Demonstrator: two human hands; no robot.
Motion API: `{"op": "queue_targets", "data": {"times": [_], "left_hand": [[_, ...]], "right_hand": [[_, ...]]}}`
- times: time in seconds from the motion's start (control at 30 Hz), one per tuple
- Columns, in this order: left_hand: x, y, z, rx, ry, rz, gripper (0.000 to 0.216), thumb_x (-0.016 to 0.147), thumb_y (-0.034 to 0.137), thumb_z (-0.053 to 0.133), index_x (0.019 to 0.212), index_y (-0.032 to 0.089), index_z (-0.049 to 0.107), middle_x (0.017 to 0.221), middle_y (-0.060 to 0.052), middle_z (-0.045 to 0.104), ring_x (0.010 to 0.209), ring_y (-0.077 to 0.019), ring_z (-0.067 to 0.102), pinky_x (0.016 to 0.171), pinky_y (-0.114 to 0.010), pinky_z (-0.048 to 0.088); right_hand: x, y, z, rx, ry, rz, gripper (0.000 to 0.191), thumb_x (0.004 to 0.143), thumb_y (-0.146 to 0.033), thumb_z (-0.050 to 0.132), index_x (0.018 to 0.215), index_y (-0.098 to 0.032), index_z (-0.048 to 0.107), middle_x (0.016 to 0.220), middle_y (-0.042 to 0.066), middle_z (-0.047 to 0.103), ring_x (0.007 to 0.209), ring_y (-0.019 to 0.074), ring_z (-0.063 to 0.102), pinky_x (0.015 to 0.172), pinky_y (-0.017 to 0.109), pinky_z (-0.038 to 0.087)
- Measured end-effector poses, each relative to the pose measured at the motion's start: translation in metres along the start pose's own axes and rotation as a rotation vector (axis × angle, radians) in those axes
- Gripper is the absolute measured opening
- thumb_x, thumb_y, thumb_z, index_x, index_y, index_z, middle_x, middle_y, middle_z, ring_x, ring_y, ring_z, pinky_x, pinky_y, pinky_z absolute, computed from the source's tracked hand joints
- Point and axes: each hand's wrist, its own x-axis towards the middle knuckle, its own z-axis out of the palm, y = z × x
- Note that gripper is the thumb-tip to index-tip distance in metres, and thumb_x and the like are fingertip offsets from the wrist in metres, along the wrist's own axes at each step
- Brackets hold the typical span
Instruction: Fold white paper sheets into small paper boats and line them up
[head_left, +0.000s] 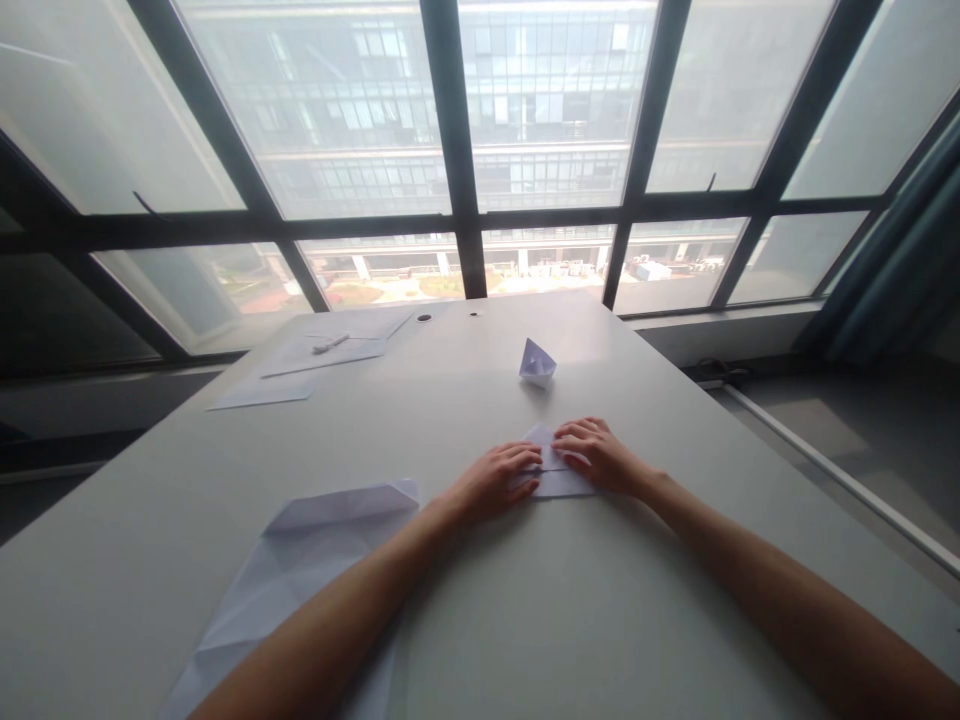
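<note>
A folded sheet of white paper (559,484) lies flat on the white table (645,600), its top narrowing to a point. My left hand (501,476) rests on the paper's left part, fingers stretched out over it. From the other side my right hand (596,455) lies on the right part, its fingers extended and slightly bent. A gap between the hands shows the paper's middle, with a horizontal fold edge. Both hands cover the paper's sides. Beyond them stands a small folded paper boat (538,364).
A large creased sheet of paper (322,540) lies at the left, partly under my left forearm. Several flat sheets (277,385) are at the far left, with a small white object (331,344) on top. Windows (547,100) rise behind the table; a curtain (885,250) hangs at the right.
</note>
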Motion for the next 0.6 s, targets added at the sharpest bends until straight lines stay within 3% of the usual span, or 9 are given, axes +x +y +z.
{"op": "queue_targets", "data": {"times": [0.17, 0.37, 0.47, 0.6], "left_hand": [[-0.0015, 0.001, -0.0013, 0.089, -0.009, 0.001, 0.033, 0.097, 0.036, 0.057, 0.128, 0.028, 0.064, 0.138, -0.007, 0.058, 0.127, -0.0254, 0.054, 0.111, -0.041, 0.042], [-0.0008, -0.0015, -0.0042, 0.066, -0.054, 0.006, 0.04, 0.097, 0.043, 0.053, 0.132, 0.026, 0.063, 0.145, -0.007, 0.055, 0.138, -0.0266, 0.045, 0.116, -0.043, 0.035], [0.0006, -0.0023, -0.0061, -0.01, -0.017, -0.009, 0.037, 0.101, 0.041, 0.045, 0.125, 0.026, 0.068, 0.134, -0.005, 0.064, 0.13, -0.0236, 0.054, 0.113, -0.041, 0.04], [0.0008, -0.007, -0.0021, -0.062, 0.125, -0.086, 0.032, 0.101, 0.033, 0.045, 0.112, 0.024, 0.074, 0.112, -0.005, 0.074, 0.107, -0.0212, 0.066, 0.101, -0.037, 0.05]], "right_hand": [[0.0006, -0.0013, 0.0003, -0.004, -0.015, -0.014, 0.025, 0.097, -0.019, 0.054, 0.112, -0.03, 0.072, 0.123, 0.007, 0.067, 0.115, 0.025, 0.058, 0.102, 0.046, 0.036], [0.0009, -0.0043, -0.0005, 0.029, -0.047, -0.034, 0.037, 0.098, -0.015, 0.048, 0.125, -0.034, 0.067, 0.126, 0.006, 0.067, 0.115, 0.0235, 0.059, 0.101, 0.044, 0.038], [0.0011, -0.0063, -0.0033, 0.03, -0.091, -0.06, 0.037, 0.099, -0.018, 0.047, 0.124, -0.037, 0.067, 0.13, 0.003, 0.066, 0.117, 0.0239, 0.057, 0.102, 0.045, 0.037], [0.0016, -0.0074, -0.0071, 0.042, -0.15, -0.097, 0.039, 0.1, -0.017, 0.045, 0.126, -0.038, 0.066, 0.133, 0.001, 0.065, 0.122, 0.0241, 0.055, 0.106, 0.048, 0.033]]}}
